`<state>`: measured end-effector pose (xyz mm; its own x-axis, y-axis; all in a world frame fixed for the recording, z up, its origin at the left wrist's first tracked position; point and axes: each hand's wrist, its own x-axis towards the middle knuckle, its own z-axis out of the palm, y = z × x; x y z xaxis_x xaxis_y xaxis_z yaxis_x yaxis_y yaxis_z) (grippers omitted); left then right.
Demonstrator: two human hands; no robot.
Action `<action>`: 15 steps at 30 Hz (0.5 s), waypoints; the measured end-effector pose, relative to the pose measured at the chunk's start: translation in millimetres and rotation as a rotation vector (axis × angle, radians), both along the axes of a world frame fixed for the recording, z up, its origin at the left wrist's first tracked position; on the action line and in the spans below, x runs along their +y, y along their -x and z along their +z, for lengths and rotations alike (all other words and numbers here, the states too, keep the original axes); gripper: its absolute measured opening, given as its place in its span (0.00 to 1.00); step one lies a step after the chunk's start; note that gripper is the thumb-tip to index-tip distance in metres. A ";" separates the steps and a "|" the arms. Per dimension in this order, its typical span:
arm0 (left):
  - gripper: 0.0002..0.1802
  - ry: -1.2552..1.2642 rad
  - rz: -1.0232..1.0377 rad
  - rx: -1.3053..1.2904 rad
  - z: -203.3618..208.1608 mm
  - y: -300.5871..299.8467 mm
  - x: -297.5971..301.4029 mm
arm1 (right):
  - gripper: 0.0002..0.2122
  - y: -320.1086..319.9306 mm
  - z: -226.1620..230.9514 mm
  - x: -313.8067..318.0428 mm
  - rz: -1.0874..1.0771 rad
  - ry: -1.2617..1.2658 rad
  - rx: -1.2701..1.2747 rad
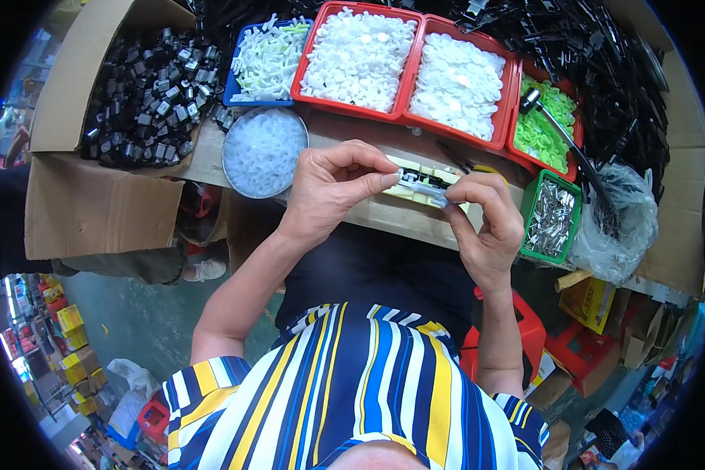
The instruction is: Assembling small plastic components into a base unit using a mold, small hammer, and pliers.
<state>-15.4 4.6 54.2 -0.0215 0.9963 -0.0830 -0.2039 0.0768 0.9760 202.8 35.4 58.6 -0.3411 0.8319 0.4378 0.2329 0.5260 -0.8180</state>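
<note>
A cream-coloured block [411, 195] lies on the near part of the bench, with a narrow black piece [421, 180] set along it. My left hand [326, 186] is closed in a pinch at the block's left end, thumb and forefinger on a small white part [400, 177]. At the other end my right hand [489, 215] pinches a translucent greyish plastic piece [433, 193] that lies along the black one. The fingertips of both hands cover the ends of these parts, so their full shapes are hidden.
Behind the block stand red trays of white plastic parts [360, 59] and green clips [542, 129]. A blue tray [229, 88] and a round tin [305, 149] are at left. Metal pins fill a green tray [526, 243] at right. A carton [66, 86] holds black pieces.
</note>
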 end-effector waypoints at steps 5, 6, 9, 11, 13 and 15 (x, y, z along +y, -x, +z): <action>0.07 0.042 0.012 -0.045 -4.1 0.9 -0.4 | 0.13 0.9 2.0 7.4 0.067 -0.125 -0.065; 0.07 0.074 0.013 -0.110 -4.8 1.3 -0.4 | 0.13 1.3 1.7 8.0 0.068 -0.125 -0.067; 0.06 0.146 0.013 -0.238 -6.4 0.3 -0.3 | 0.13 1.9 -0.3 8.5 0.072 -0.092 -0.025; 0.06 0.125 0.005 -0.218 -6.0 -1.3 0.5 | 0.13 1.9 -0.8 8.2 0.063 -0.121 -0.031; 0.07 0.106 -0.002 -0.194 -6.3 -4.3 -0.3 | 0.13 3.2 -1.8 7.2 0.075 -0.167 -0.059; 0.07 -0.017 -0.001 -0.048 -6.3 -9.3 -0.1 | 0.12 3.7 -1.9 7.3 0.085 -0.237 -0.099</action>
<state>-6.1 4.5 47.9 -0.0168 0.9976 -0.0669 -0.2503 0.0606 0.9663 199.1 42.7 56.8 -0.4561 0.6768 0.5779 0.2530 0.7212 -0.6449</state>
